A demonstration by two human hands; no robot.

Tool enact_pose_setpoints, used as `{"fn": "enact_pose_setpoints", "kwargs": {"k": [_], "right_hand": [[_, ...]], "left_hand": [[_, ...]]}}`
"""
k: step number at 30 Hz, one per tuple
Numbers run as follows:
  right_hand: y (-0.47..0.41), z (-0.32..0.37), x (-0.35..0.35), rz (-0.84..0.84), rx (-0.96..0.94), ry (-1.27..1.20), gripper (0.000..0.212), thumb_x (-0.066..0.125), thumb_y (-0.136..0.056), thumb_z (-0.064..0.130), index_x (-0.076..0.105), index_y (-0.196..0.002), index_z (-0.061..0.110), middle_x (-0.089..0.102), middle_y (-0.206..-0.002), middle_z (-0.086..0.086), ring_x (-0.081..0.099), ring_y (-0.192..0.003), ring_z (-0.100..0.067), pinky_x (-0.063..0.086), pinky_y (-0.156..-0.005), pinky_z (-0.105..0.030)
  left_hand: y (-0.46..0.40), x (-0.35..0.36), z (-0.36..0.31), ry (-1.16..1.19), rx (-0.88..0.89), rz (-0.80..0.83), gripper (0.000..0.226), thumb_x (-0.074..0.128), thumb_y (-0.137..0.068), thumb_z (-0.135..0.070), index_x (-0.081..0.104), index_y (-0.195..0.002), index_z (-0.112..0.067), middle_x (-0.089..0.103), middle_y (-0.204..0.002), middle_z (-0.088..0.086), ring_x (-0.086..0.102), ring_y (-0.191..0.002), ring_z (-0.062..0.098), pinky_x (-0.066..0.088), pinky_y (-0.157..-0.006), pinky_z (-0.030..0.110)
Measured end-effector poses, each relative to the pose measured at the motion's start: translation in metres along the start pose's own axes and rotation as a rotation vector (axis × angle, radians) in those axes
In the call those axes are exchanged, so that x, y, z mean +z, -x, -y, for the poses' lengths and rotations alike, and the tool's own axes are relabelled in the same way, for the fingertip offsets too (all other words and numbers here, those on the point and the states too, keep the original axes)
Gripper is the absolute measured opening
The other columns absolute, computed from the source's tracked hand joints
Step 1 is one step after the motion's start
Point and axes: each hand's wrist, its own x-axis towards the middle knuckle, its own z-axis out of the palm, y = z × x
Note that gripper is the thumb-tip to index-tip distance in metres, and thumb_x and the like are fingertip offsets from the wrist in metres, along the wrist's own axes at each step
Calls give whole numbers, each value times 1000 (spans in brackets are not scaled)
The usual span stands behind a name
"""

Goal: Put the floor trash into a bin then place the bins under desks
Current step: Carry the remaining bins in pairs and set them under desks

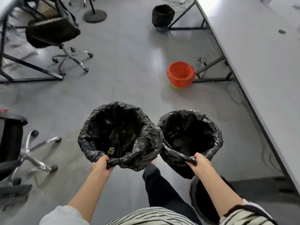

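Two bins in the air at once here: the left hand [101, 164] has its fingers curled tight over the near rim of the left bin [119, 138], bunching the black liner, and the right hand [197, 161] pinches the near rim of the right bin [190, 137] the same way. The two bins hang side by side at about 6 o'clock in the view, rims touching or very nearly so. A small scrap of trash [111, 150] sits inside the left one near its front wall, and no loose litter shows on the grey floor [129, 75] ahead, so this looks like the placing stage. The long white desk [253, 62] runs along the right, from 1 o'clock down to 4 o'clock, and that is the natural target. An orange-lined bin [181, 73] stands at 1 o'clock by a desk leg, and another black bin [163, 16] at 12 o'clock, both out in the open rather than tucked in. To do this well: keep the bins level so the scrap stays put, grip plastic and rim together so the liner does not slip, swing toward 3 o'clock, clear the black frame bars and cables under the desk, and set each bin down upright before letting go.
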Motion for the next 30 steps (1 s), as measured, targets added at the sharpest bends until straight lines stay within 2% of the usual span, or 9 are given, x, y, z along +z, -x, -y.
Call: {"fn": "enact_pose_setpoints", "kwargs": {"k": [4,7,11,14,19,23,25,27,30], "right_hand": [[-20,84,98,28,3,-7,26,46,-86,-5,41,-109,5,44,-115,-16,50,-121,-35,52,-92,-45],[-27,155,177,20,-3,54,23,47,-86,-4,40,-106,5,42,-112,-13,51,-109,-28,57,-75,-34],[-53,240,292,50,-42,37,22,48,-87,-2,42,-107,4,47,-125,-15,50,-118,-30,51,-94,-44],[-72,292,376,68,-47,39,22,47,-87,-2,42,-107,3,47,-136,-19,52,-121,-33,51,-94,-46],[-110,397,528,63,-41,60,31,46,-87,-4,45,-118,1,45,-138,-19,51,-122,-34,51,-92,-47],[-125,474,618,38,-46,5,25,44,-86,-4,43,-110,4,49,-125,-16,53,-116,-31,52,-87,-48],[-141,513,659,65,-49,-20,25,45,-84,-4,46,-109,0,48,-118,-14,54,-112,-30,53,-85,-48],[-159,558,709,74,-73,-16,16,46,-84,-5,46,-99,-1,47,-113,-14,52,-104,-28,53,-83,-43],[-181,618,781,83,-77,-29,21,46,-85,-4,41,-104,2,44,-111,-14,48,-100,-28,51,-88,-45]], "left_hand": [[-19,94,-85,15,-16,2,55,44,-87,5,33,-141,3,40,-143,23,48,-125,37,46,-98,51],[-32,161,-149,25,0,-14,57,46,-85,7,33,-141,3,41,-142,24,50,-123,39,47,-96,54],[-67,247,-229,70,13,-20,52,47,-85,7,37,-136,6,43,-140,27,49,-123,40,47,-96,53],[-101,317,-291,100,26,-20,51,47,-86,7,37,-135,7,44,-139,27,50,-123,40,46,-97,52],[-163,459,-416,54,22,-3,55,49,-86,6,34,-139,2,38,-142,25,47,-124,42,48,-95,53],[-187,557,-503,51,22,-4,57,47,-86,7,31,-141,2,38,-143,26,48,-124,42,47,-96,55],[-197,609,-544,45,22,25,55,46,-86,8,34,-139,4,41,-140,27,50,-121,42,48,-95,54],[-216,669,-585,53,29,41,52,46,-85,9,36,-136,6,42,-139,27,50,-121,42,48,-94,54],[-235,750,-638,58,37,41,51,43,-86,10,35,-136,7,42,-139,28,50,-122,42,47,-95,54]]}}
